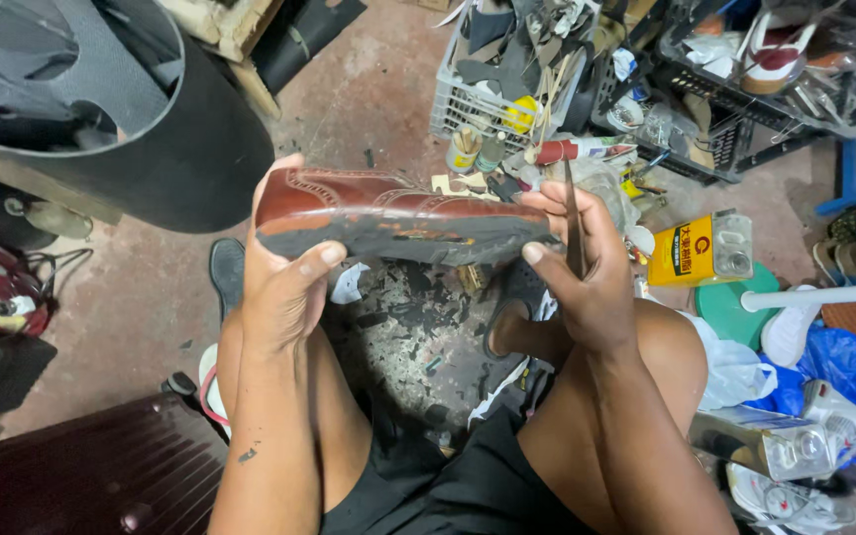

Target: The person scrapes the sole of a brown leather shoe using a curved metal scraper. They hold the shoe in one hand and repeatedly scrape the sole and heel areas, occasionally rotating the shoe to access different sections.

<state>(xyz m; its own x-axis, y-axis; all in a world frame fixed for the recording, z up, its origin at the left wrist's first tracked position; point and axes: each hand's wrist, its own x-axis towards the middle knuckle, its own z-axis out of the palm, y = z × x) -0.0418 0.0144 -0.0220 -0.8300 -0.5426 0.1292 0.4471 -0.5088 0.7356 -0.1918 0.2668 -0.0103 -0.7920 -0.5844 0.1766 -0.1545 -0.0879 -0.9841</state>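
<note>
The shoe's upper is mostly hidden, its worn sole turned toward the camera, held up over the knees. The left hand is closed around the heel end, thumb on the sole. The right hand grips the toe and pinches a thin dark tool, its tip hard to make out. A yellow can stands on the floor, right.

Shoe between hands; crate behind; can right.
</note>
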